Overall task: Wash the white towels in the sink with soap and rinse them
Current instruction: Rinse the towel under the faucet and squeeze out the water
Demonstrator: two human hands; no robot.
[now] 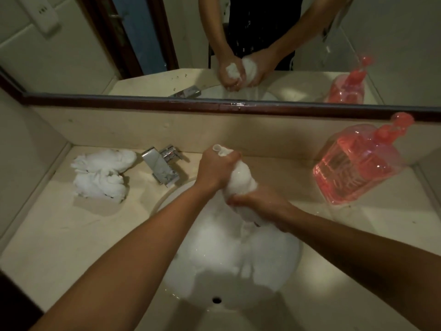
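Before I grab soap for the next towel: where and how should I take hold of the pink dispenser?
Grip the pink soap dispenser round its broad body from the sink side, probably with the right hand. The pump head points toward the wall, and the body's near face looks unobstructed.

a white towel (pixel 241 177), wet and twisted into a thick roll, stands nearly upright over the sink (pixel 188 290), its lower part trailing down into the foam (pixel 224 244) that fills most of the white basin. one end of the roll pokes out at the top. more white towels (pixel 100 175) lie crumpled in a heap on the counter, left of the tap. a pink, see-through soap bottle (pixel 358 166) with a pump stands at the right, by the mirror.
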